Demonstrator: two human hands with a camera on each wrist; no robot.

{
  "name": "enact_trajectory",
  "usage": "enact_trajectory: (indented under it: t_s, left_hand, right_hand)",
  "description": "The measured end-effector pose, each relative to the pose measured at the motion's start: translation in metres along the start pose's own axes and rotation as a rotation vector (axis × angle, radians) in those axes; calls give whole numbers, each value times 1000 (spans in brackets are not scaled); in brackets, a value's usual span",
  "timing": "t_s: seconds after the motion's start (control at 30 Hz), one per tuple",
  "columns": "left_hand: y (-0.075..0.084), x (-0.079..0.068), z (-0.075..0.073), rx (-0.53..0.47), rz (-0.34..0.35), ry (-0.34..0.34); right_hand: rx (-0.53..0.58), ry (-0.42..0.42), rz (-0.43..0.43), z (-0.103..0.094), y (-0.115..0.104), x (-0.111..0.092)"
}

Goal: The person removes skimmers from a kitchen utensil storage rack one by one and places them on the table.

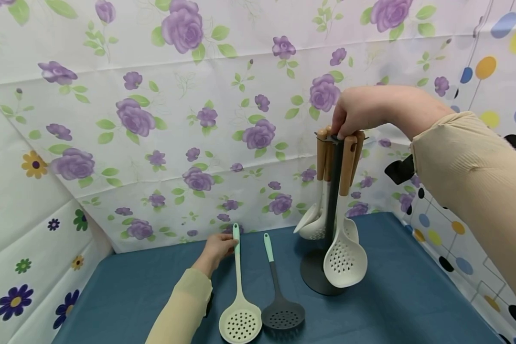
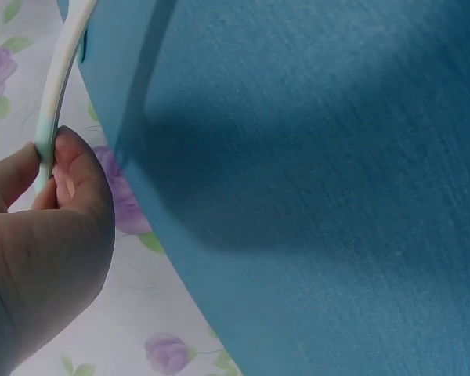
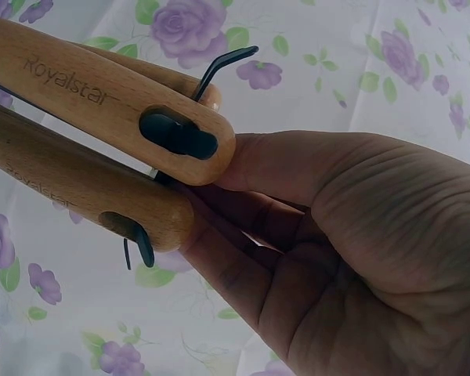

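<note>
My left hand point(image 1: 217, 251) pinches the mint handle of a cream skimmer point(image 1: 240, 298) between thumb and fingers. In the left wrist view that handle point(image 2: 53, 102) passes between the fingertips, its shadow falling on the blue cloth. Beside it lies a dark grey skimmer point(image 1: 282, 310) with a mint handle. On the right, my right hand point(image 1: 363, 112) reaches down to the top of a black utensil stand point(image 1: 334, 191) and grips it among the hung handles. The right wrist view shows its fingertips partly hidden behind two wooden handles point(image 3: 102, 102) hung on dark hooks.
White utensils with wooden handles hang round the stand, including a slotted spoon point(image 1: 345, 265) in front and ladle-like heads point(image 1: 314, 229) on the left. Its round black base point(image 1: 311, 272) stands on the blue tabletop point(image 1: 395, 296). A flowered sheet point(image 1: 223, 114) rises behind.
</note>
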State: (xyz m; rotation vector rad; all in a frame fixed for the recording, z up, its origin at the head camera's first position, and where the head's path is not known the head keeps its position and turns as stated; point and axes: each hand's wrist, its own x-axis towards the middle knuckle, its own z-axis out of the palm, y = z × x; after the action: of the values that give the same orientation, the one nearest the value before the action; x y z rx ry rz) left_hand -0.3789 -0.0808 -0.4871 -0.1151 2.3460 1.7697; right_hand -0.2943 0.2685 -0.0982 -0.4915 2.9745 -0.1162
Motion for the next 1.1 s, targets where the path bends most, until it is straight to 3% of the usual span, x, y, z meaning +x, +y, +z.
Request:
enact_trajectory:
  t_s: [0.27, 1.1]
  left_hand:
    - [-6, -2, 3, 83, 21, -56]
    - [-20, 3, 6, 156, 21, -99]
  right_hand:
    - [1, 4, 4, 0, -1, 0]
    - [-3, 8, 10, 0, -1, -1]
